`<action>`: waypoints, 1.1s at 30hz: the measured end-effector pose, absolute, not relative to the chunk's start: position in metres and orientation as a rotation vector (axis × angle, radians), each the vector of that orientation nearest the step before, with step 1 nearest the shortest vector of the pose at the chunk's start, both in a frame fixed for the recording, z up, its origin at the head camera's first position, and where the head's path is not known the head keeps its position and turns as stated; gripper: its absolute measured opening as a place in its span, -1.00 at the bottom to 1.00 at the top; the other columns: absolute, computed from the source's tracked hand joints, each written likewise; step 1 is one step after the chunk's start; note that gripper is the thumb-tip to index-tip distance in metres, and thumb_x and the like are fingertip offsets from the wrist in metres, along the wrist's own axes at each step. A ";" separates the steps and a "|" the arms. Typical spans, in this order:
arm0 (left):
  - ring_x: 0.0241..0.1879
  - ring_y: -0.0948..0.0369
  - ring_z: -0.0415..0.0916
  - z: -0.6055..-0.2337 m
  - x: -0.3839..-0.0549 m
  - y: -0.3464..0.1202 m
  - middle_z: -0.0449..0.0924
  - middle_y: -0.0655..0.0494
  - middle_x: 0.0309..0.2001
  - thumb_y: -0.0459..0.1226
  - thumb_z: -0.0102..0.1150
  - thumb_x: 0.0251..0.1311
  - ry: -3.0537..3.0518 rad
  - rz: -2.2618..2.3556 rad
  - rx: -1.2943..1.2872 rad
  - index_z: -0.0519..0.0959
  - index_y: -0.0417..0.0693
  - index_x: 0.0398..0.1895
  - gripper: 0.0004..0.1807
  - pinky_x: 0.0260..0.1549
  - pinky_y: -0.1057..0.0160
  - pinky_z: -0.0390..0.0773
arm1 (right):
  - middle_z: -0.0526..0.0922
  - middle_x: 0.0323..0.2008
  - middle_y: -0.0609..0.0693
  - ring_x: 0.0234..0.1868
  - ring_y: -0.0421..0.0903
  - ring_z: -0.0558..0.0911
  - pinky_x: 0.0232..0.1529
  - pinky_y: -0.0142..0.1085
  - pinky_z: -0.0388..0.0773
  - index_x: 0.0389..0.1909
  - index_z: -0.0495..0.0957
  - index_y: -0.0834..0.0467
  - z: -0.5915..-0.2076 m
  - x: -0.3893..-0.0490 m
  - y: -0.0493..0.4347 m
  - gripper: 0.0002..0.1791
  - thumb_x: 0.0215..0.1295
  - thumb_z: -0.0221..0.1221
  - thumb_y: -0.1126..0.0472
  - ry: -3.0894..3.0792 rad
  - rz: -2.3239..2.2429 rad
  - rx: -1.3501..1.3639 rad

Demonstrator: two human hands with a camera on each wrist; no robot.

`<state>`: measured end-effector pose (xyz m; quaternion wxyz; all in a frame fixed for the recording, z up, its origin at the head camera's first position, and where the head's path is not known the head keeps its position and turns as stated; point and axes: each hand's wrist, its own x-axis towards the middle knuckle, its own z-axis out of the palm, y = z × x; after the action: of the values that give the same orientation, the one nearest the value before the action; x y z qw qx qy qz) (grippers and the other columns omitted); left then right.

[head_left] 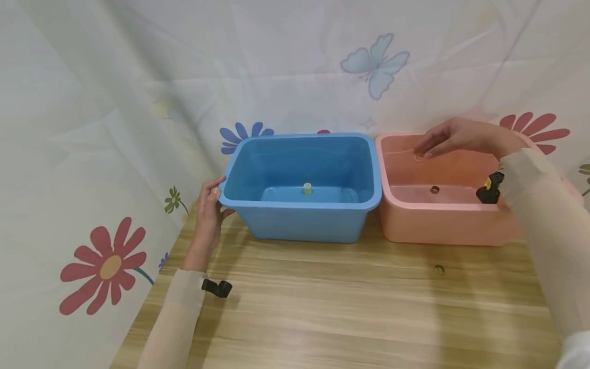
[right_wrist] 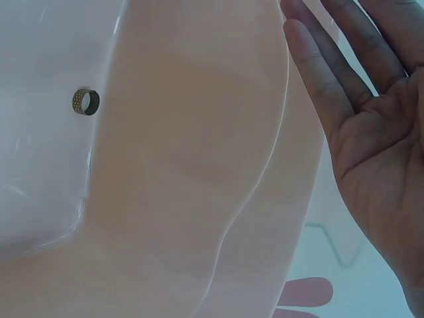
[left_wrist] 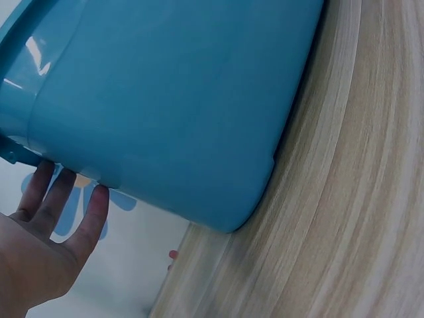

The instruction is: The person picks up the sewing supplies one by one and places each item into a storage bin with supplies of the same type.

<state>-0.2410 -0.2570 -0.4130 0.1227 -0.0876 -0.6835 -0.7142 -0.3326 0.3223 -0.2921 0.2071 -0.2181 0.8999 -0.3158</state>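
My left hand point(head_left: 209, 218) holds the left rim of a blue plastic tub point(head_left: 304, 221). In the left wrist view, several fingertips point(left_wrist: 99, 195) touch the tub's outer wall below its rim. Inside lies a small pale green and white cylinder point(head_left: 308, 188). My right hand point(head_left: 465, 137) is over a pink tub point(head_left: 442, 225), pinching a thin ring point(head_left: 419, 157) in its fingertips. That ring is out of sight in the right wrist view, where the fingertips leave the frame. A dotted brass-coloured ring point(right_wrist: 85, 102) stands on the pink tub's floor.
Another ring point(head_left: 439, 269) lies on the wooden table point(head_left: 322, 307) in front of the pink tub. The two tubs stand side by side, close together, against a white flowered curtain point(head_left: 286, 61). Each wrist carries a small black camera point(head_left: 218, 288).
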 end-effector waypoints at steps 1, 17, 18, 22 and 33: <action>0.16 0.01 0.38 -0.413 -0.241 -0.257 0.30 0.02 0.24 -0.02 -0.13 0.38 -1.996 -2.084 -0.253 0.31 0.11 0.27 -0.55 -0.07 -0.02 0.45 | 0.60 0.07 0.06 0.07 -0.05 0.59 0.04 -0.20 0.51 0.16 0.51 0.11 -0.292 -0.331 0.322 -0.54 0.23 0.24 0.09 2.518 -0.864 -0.615; 0.16 -0.04 0.36 -0.412 -0.240 -0.256 0.28 0.00 0.26 -0.08 -0.18 0.41 -1.982 -2.100 -0.300 0.28 0.06 0.30 -0.56 -0.09 -0.01 0.47 | 0.57 0.10 0.01 0.07 -0.07 0.56 -0.07 -0.39 0.51 0.15 0.51 0.03 -0.266 -0.317 0.323 -0.53 0.25 0.20 -0.04 2.638 -0.792 -0.536; 0.16 -0.04 0.37 -0.411 -0.241 -0.255 0.28 0.00 0.26 -0.08 -0.18 0.41 -1.976 -2.105 -0.305 0.29 0.07 0.29 -0.56 -0.09 -0.02 0.46 | 0.58 0.09 0.01 0.07 -0.06 0.57 -0.07 -0.40 0.50 0.15 0.51 0.04 -0.264 -0.316 0.323 -0.53 0.25 0.20 -0.03 2.648 -0.775 -0.555; 0.15 -0.02 0.37 -0.411 -0.243 -0.255 0.28 0.01 0.26 -0.07 -0.16 0.40 -1.973 -2.101 -0.312 0.31 0.07 0.28 -0.57 -0.08 -0.04 0.46 | 0.56 0.11 0.00 0.05 -0.07 0.56 -0.03 -0.29 0.53 0.15 0.50 0.00 -0.254 -0.307 0.320 -0.53 0.26 0.18 -0.07 2.661 -0.743 -0.546; 0.15 -0.02 0.38 -0.413 -0.242 -0.258 0.26 0.04 0.27 -0.09 -0.21 0.41 -2.007 -2.078 -0.289 0.27 0.09 0.31 -0.56 -0.09 -0.06 0.45 | 0.57 0.08 -0.06 0.03 0.01 0.53 -0.07 -0.14 0.54 0.13 0.48 -0.20 -0.238 -0.264 0.300 -0.46 0.16 0.12 -0.31 2.781 -0.642 -0.431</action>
<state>-0.2424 -0.2576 -0.4133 0.1188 -0.0988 -0.6863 -0.7107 -0.2643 0.2998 -0.2384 0.1274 -0.1481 0.9556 -0.2205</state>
